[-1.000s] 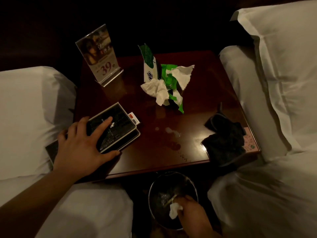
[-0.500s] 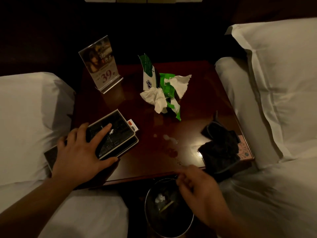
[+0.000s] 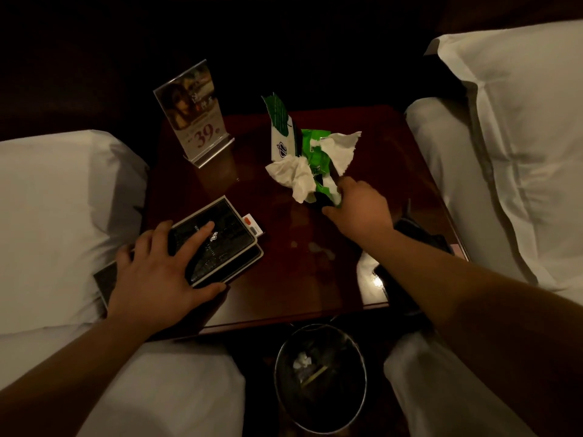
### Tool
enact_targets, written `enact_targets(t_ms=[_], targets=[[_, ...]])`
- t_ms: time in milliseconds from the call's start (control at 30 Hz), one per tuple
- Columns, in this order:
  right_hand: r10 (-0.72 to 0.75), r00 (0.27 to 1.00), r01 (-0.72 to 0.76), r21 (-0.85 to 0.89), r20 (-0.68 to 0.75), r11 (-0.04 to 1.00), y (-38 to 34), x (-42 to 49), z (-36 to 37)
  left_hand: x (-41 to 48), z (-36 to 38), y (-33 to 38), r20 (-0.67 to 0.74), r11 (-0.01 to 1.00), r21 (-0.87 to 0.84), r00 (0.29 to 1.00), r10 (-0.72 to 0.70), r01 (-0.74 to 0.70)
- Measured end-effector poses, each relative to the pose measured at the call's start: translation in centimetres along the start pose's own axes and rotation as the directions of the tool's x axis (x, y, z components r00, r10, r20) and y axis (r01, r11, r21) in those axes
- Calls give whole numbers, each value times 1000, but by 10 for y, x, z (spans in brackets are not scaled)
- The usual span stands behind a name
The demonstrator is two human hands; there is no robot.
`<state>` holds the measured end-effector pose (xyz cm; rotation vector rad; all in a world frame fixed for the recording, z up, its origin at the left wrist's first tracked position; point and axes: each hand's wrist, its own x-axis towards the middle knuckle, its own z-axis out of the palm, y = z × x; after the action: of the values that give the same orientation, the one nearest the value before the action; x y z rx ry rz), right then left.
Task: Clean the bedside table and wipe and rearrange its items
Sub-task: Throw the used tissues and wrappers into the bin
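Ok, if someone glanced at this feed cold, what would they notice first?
The bright green-and-white litter pile in the middle of the table, with the right hand at its near edge. Next, the upright "39" sign back left, and the left hand flat on black folders front left. A bin stands below the front edge.

Two hands are in the frame: the left hand point(image 3: 157, 272) at lower left and the right hand point(image 3: 359, 209) near the centre. On the one surface point(image 3: 284, 279) stand one sign holder point(image 3: 192, 111) and one green-and-white carton point(image 3: 280, 134). Beside the carton lie one green wrapper point(image 3: 315, 152) and two crumpled white tissues point(image 3: 291, 175). At left are three dark booklets point(image 3: 220, 234), as far as can be counted, and one small card point(image 3: 252, 223). One dark cloth point(image 3: 419, 231) is at right. One bin point(image 3: 347, 402) at the bottom holds one white paper wad point(image 3: 302, 361).
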<state>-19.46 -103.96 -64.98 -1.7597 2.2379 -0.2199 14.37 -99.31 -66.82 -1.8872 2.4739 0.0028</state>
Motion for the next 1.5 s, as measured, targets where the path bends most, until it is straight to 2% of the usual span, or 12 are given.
enact_targets(t_ms=[133, 400, 533, 633, 733, 833, 933, 1067, 1167, 1333, 1400, 1500], targets=[[16, 998, -14, 31, -59, 999, 11, -6, -1, 1, 2, 0, -12, 1000, 6, 1000, 6, -6], [77, 976, -18, 280, -203, 960, 28, -60, -22, 1, 0, 1, -14, 1000, -5, 1000, 4, -5], [55, 958, 75, 429, -282, 900, 26, -102, -36, 0, 0, 1, -20, 1000, -12, 1000, -2, 1], [100, 935, 133, 598, -340, 790, 20, -132, -53, 0, -2, 2, -14, 1000, -6, 1000, 0, 0], [125, 900, 187, 627, -418, 756, 18, -169, -72, 0, -3, 2, -6, 1000, -6, 1000, -1, 1], [106, 909, 220, 678, -404, 701, 24, -216, -76, 0, -3, 2, -12, 1000, 3, 1000, -1, 1], [17, 960, 162, 601, -281, 783, 37, -251, -53, 0, -1, 1, -13, 1000, 7, 1000, -3, 3], [-63, 983, 134, 428, -175, 894, 47, -283, 6, -1, -1, 1, -5, 1000, 11, 1000, -6, 6], [-26, 996, -14, 420, 88, 907, 59, -300, 66, 0, -2, 3, 5, 1000, 3, 1000, -8, 8], [87, 902, -252, 350, 424, 902, 80, -283, 145, -1, -5, 4, 8, 1000, -16, 1000, -18, 18], [160, 855, -325, 270, 493, 906, 83, -278, 164, -1, -5, 3, 19, 999, -27, 1000, -18, 19], [251, 791, -462, 276, 558, 843, 84, -274, 179, -1, -4, 3, 14, 1000, -22, 1000, -15, 16]])
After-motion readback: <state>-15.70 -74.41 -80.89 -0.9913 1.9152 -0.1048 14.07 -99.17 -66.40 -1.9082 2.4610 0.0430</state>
